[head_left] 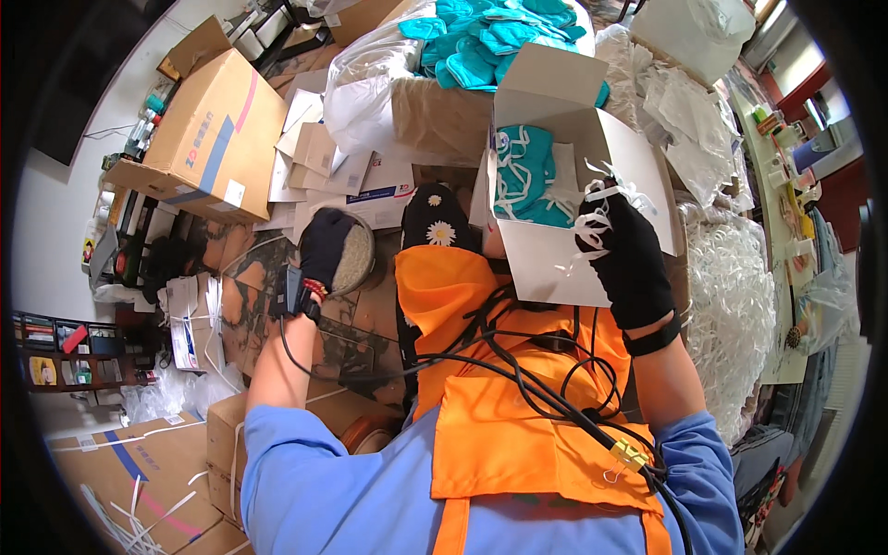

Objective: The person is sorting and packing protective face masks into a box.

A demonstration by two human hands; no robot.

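Note:
An open white cardboard box (550, 261) sits at my lap, with teal fabric pieces (524, 176) and white ribbon-like ties inside. Over its right side is my right hand (629, 254), in a black glove, its fingers closed around white strips (597, 225) that curl out loosely. To the left, my left hand (326, 245), also gloved in black, lies over the left rim of a round container (356, 259) with pale, grainy-looking contents. The fingers of that hand are mostly hidden, and I cannot tell whether it grips anything.
A heap of teal pieces (495, 37) fills a plastic-lined carton ahead. Tall cardboard box (217, 139) and flat cartons (319, 153) lie at left. White strips (726, 314) are piled at right. Black cables (518, 365) cross my orange apron (518, 435); a cluttered table (786, 231) runs along the far right.

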